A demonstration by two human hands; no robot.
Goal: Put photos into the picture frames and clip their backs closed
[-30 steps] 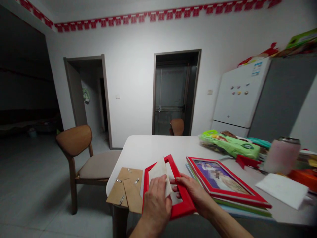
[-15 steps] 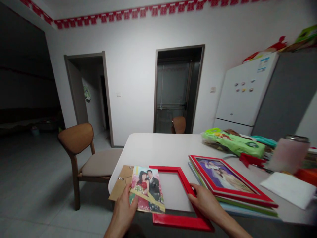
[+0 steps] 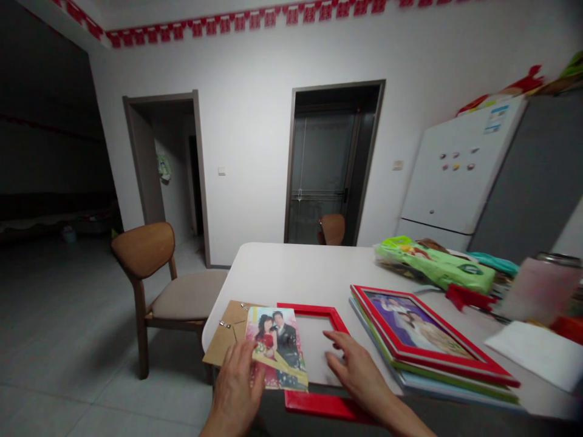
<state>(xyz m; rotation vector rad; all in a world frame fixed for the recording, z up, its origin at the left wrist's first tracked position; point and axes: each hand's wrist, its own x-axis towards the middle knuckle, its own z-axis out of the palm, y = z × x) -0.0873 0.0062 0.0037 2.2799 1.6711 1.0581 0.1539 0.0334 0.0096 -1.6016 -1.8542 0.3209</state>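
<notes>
A wedding photo print (image 3: 283,346) lies near the table's front edge, overlapping the left part of an empty red picture frame (image 3: 314,402). My left hand (image 3: 237,382) rests over the photo's lower left edge, fingers stretched out. Beneath that side lies a brown backing board (image 3: 228,331) with small metal clips. My right hand (image 3: 362,373) is open above the red frame's right side, thumb and fingers apart and holding nothing. It hides part of that side. A framed photo with a red border (image 3: 426,337) tops a stack to the right of this hand.
The white table (image 3: 291,267) has rounded corners. Toward the right are a green plastic package (image 3: 441,264), a pinkish jar (image 3: 544,285) and white paper (image 3: 537,352). A wooden chair (image 3: 143,249) stands at left, and a fridge (image 3: 460,164) stands behind.
My right hand has let go of the red frame's right side and moved slightly left over its opening. My left hand's fingers have loosened and spread over the photo's edge.
</notes>
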